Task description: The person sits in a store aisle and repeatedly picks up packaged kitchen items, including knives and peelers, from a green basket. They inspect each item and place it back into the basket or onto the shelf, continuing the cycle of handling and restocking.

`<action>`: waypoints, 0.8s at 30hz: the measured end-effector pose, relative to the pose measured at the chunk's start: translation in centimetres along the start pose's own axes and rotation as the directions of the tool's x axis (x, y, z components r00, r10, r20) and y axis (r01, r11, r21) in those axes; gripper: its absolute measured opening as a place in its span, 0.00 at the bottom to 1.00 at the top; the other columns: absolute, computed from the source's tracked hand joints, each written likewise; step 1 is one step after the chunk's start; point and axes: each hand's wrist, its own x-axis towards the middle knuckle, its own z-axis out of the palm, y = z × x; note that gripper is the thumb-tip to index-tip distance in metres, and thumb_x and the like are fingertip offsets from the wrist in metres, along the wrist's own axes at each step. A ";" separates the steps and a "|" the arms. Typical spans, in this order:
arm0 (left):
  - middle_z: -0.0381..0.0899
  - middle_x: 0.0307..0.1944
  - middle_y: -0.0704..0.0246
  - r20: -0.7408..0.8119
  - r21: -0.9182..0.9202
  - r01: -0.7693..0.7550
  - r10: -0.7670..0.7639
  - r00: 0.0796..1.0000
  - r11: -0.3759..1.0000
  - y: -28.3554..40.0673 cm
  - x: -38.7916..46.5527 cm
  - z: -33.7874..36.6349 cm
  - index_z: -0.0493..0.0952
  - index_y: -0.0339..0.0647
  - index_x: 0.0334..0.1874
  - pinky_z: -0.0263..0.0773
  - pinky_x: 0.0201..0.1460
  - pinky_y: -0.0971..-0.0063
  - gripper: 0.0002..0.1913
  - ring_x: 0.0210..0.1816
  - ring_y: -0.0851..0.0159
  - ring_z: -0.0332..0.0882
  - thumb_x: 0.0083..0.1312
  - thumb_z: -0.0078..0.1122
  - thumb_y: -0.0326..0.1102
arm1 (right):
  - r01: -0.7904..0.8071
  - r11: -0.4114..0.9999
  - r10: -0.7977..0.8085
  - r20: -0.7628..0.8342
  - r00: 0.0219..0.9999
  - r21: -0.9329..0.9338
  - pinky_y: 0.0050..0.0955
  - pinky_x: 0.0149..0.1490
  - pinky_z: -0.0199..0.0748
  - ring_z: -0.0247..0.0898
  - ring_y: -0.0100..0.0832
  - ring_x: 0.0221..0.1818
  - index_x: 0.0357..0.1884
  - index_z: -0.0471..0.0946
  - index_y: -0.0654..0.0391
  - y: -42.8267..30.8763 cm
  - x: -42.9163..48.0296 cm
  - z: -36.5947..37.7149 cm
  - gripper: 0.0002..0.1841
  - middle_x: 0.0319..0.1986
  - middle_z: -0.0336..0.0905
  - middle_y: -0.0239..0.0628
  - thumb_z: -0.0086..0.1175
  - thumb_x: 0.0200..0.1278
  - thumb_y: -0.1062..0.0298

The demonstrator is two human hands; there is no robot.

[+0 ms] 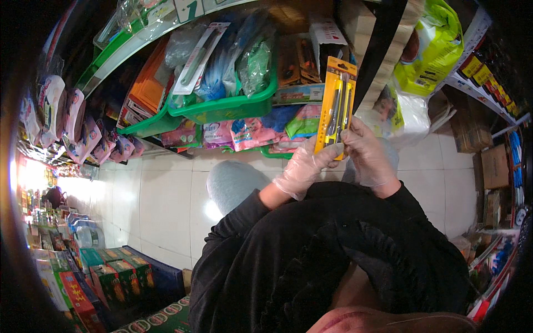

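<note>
Both hands wear thin clear plastic gloves. Between them, a blister pack on an orange card point(327, 89) stands nearly upright, with slim yellow-and-black tools under its clear plastic; their exact kind is hard to tell. My left hand point(306, 166) grips the lower left of the card, thumb across its bottom end. At the lower right edge, my right hand point(368, 152) pinches the pack with thumb and fingers. Just beyond the pack is an open white box point(329, 35), beside dark packaged goods point(297, 62) on the shelf.
A green plastic basket point(225, 109) holds bagged goods and a carded knife-like tool point(200, 62). Below it lie pink packets point(254, 133). A dark shelf post point(381, 50) rises right of the pack, near yellow-green bags point(431, 50). Stacked boxes point(120, 270) stand behind left on the tiled floor point(162, 195).
</note>
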 end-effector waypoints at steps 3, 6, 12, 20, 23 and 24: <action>0.84 0.49 0.67 -0.020 -0.073 0.026 -0.028 0.999 0.997 0.0 0.0 -0.2 0.77 0.35 0.62 0.80 0.50 0.72 0.20 0.48 0.68 0.83 0.76 0.63 0.43 | -0.026 1.000 0.026 -0.013 1.000 0.000 0.29 0.57 0.80 0.81 0.27 0.53 0.70 0.69 0.64 -0.5 -0.3 1.1 0.28 0.55 0.81 0.36 0.62 0.71 0.68; 0.85 0.43 0.71 -0.036 -0.019 0.055 -0.056 0.998 0.998 -0.1 0.5 -0.8 0.81 0.37 0.57 0.77 0.42 0.80 0.20 0.40 0.75 0.80 0.75 0.65 0.47 | 0.002 0.999 -0.004 -0.042 0.999 -0.054 0.28 0.57 0.80 0.81 0.27 0.51 0.68 0.71 0.64 -0.5 0.3 1.0 0.24 0.52 0.83 0.35 0.59 0.71 0.74; 0.87 0.39 0.71 -0.035 0.113 0.096 -0.092 0.995 0.989 -1.2 1.0 -2.1 0.84 0.36 0.52 0.76 0.40 0.79 0.21 0.36 0.76 0.80 0.74 0.67 0.50 | 0.006 0.998 -0.013 -0.100 0.995 -0.070 0.27 0.60 0.77 0.80 0.27 0.51 0.63 0.76 0.65 0.3 0.9 0.5 0.23 0.52 0.83 0.37 0.64 0.68 0.71; 0.89 0.37 0.68 -0.021 0.308 0.143 -0.143 0.989 0.941 -1.7 1.1 -3.0 0.84 0.34 0.50 0.78 0.39 0.78 0.18 0.36 0.74 0.84 0.77 0.60 0.45 | -0.039 0.993 0.033 -0.059 0.998 -0.112 0.25 0.58 0.78 0.79 0.25 0.51 0.68 0.71 0.65 -0.9 0.5 1.3 0.25 0.52 0.81 0.34 0.59 0.71 0.75; 0.89 0.35 0.69 -0.036 0.279 0.157 -0.153 0.988 0.947 -0.8 0.6 -3.1 0.84 0.34 0.50 0.77 0.37 0.78 0.17 0.35 0.74 0.83 0.78 0.59 0.44 | -0.052 0.974 0.037 -0.070 0.997 -0.221 0.25 0.58 0.77 0.78 0.23 0.51 0.69 0.70 0.63 0.3 0.8 0.8 0.25 0.52 0.79 0.32 0.60 0.72 0.73; 0.88 0.35 0.69 -0.039 0.222 0.156 -0.151 0.988 0.963 -1.0 0.3 -3.4 0.84 0.34 0.50 0.76 0.37 0.78 0.18 0.34 0.74 0.83 0.79 0.58 0.46 | 0.007 0.973 -0.008 -0.005 1.000 -0.230 0.29 0.57 0.78 0.78 0.25 0.50 0.69 0.70 0.61 0.6 1.1 1.4 0.25 0.53 0.80 0.34 0.62 0.72 0.71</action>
